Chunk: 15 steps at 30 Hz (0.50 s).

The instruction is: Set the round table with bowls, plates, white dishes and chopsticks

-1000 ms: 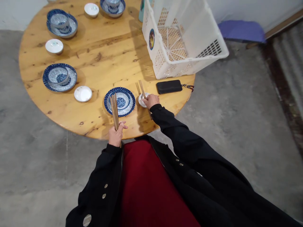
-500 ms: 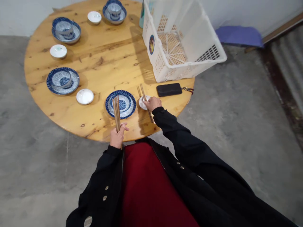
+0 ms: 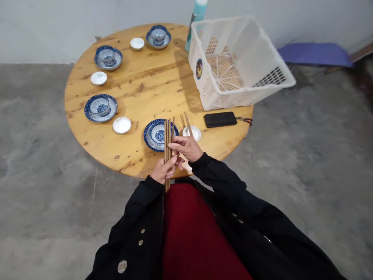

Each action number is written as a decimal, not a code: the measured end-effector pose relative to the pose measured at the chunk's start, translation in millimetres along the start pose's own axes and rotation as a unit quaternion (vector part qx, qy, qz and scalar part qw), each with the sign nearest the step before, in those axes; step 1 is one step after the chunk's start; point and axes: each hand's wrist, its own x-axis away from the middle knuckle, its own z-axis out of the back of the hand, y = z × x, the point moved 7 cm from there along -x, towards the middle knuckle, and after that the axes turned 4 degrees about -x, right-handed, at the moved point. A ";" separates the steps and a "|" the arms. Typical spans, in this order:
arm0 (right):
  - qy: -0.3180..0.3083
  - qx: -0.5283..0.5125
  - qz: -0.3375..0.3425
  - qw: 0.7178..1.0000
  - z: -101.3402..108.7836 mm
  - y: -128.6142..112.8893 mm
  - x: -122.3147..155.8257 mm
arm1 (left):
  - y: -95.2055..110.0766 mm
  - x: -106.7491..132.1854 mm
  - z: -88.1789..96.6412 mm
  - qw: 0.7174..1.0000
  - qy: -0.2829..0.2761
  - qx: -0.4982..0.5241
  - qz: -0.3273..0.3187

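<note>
As I watched remotely, the left hand [image 3: 163, 171] gripped a bundle of chopsticks [image 3: 167, 155] upright at lower centre, while the half-open right hand [image 3: 186, 148] touched them, just above a blue-and-white plate [image 3: 151, 146].

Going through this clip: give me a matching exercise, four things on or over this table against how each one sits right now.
Things
1. bundle of chopsticks
2. small white dish
3. black pouch
4. white plastic crate

States
A. Lying flat near the edge of the round wooden table
B. Overhanging the table's right edge
C. Upright in the left hand, right hand against it
D. Right of the blue-and-white plate, loose chopsticks resting on it

Pairs: 1-C, 2-D, 3-A, 4-B
</note>
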 end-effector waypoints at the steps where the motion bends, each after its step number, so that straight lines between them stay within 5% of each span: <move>1: -0.001 -0.004 -0.004 1.000 -1.1 0.6 1.8 | -0.1 1.2 -1.2 1.000 -0.003 0.002 0.000; 9: -0.031 0.038 -0.002 0.999 -14.5 1.4 14.9 | -3.6 5.1 13.0 0.997 0.032 -0.065 -0.032; 15: -0.007 0.241 0.182 0.953 -40.2 -16.5 18.8 | 3.5 -14.7 53.0 0.974 0.128 -0.116 -0.145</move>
